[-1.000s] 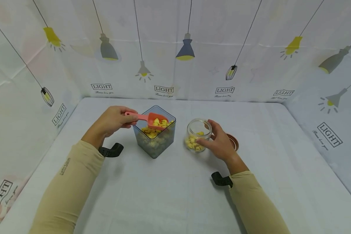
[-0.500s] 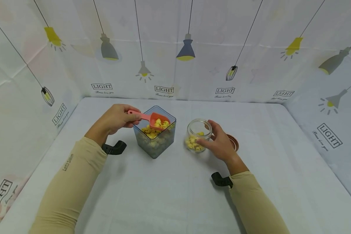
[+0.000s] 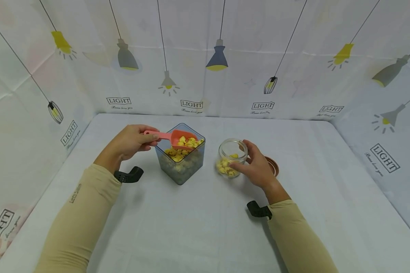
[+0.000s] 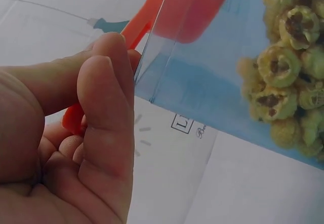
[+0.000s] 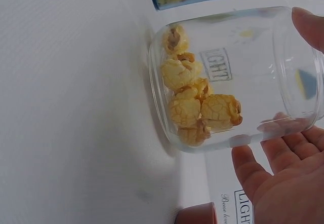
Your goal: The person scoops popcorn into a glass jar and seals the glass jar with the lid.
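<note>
My left hand point(image 3: 131, 142) pinches the handle of a coral-pink scoop point(image 3: 175, 138), whose bowl carries popcorn point(image 3: 188, 142). The scoop is over the opening of a clear bluish square container point(image 3: 181, 172), which has popcorn inside. In the left wrist view, the scoop point(image 4: 195, 11) shows through the container wall point(image 4: 202, 72). To the right stands a glass jar point(image 3: 233, 145) without its lid. My right hand point(image 3: 259, 170) grips it, thumb at the front and fingers round the far right side. Several popcorn pieces point(image 5: 185, 74) lie at the bottom of the jar in the right wrist view.
A brown ring-edged lid point(image 3: 272, 165) lies on the white-covered table point(image 3: 191, 227), partly behind my right hand. A cloth backdrop point(image 3: 239, 87) printed with lamps rises behind and at both sides. A dark wrist device point(image 3: 129, 175) sits on my left sleeve.
My left hand moved the scoop slightly right and up, then back left and down, staying over the container. My right hand and the jar have stayed in place.
</note>
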Demonstrator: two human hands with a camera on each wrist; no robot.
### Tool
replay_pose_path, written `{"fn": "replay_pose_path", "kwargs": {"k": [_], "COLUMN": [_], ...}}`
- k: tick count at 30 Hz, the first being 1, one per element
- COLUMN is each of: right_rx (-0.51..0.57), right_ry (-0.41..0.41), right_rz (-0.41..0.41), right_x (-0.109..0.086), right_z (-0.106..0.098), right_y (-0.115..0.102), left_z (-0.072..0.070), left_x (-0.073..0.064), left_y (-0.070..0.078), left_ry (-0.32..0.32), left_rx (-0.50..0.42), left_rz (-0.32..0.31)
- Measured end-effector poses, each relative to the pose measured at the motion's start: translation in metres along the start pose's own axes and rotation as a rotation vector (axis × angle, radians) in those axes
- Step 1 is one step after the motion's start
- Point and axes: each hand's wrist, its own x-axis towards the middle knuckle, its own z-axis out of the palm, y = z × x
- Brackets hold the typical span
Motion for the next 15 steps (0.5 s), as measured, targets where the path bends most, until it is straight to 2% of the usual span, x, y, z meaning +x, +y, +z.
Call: {"fn": "replay_pose_path", "kwargs": {"k": [15], "right_rx": [0.003], "right_ry": [-0.003], "right_rz": [-0.008], "right_x": [0.0009], "right_z": [0.0003], "right_y": [-0.0009], "left_z": [-0.0081], "left_x": [-0.0059], "left_y": [-0.0050], "left_ry": [0.028], "left_rx": [-0.031], "left_rz": [0.009]}}
